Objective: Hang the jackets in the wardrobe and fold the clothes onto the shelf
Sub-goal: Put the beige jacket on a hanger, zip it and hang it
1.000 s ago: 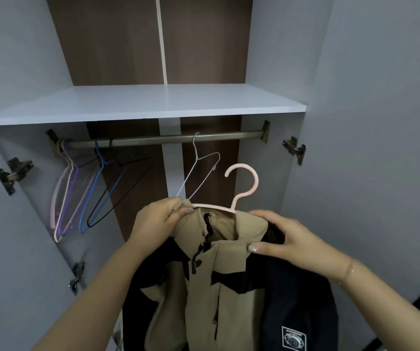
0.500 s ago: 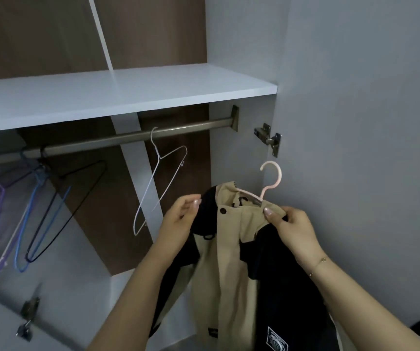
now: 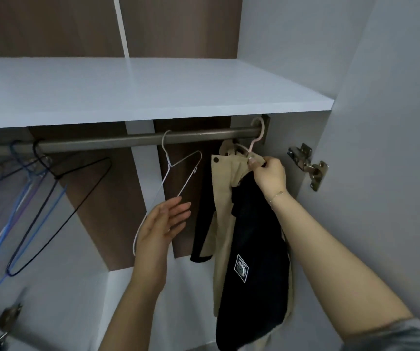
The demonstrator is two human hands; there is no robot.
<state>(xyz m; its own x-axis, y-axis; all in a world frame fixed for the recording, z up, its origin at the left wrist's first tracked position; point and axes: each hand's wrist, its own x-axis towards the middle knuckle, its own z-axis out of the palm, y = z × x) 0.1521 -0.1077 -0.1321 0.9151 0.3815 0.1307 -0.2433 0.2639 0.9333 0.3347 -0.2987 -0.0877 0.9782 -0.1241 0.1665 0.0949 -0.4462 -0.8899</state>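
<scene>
A beige and black jacket (image 3: 244, 236) hangs on a pink hanger (image 3: 257, 138) whose hook sits over the metal rail (image 3: 117, 141) at its far right end. My right hand (image 3: 269, 174) grips the jacket's shoulder just below the hook. My left hand (image 3: 160, 224) is off the jacket, fingers straight, palm turned toward it, in front of an empty white wire hanger (image 3: 171, 178). The white shelf (image 3: 138, 95) above the rail is bare.
Several empty hangers, black (image 3: 59, 206), blue (image 3: 13, 224) and purple, hang at the rail's left end. The open right door (image 3: 393, 148) with its hinge (image 3: 307, 165) stands close beside the jacket. Another hinge (image 3: 6, 323) shows at lower left.
The pink hanger rose from in front of me and its hook went over the rail's right end. My left hand let go of the jacket and drew back to the left.
</scene>
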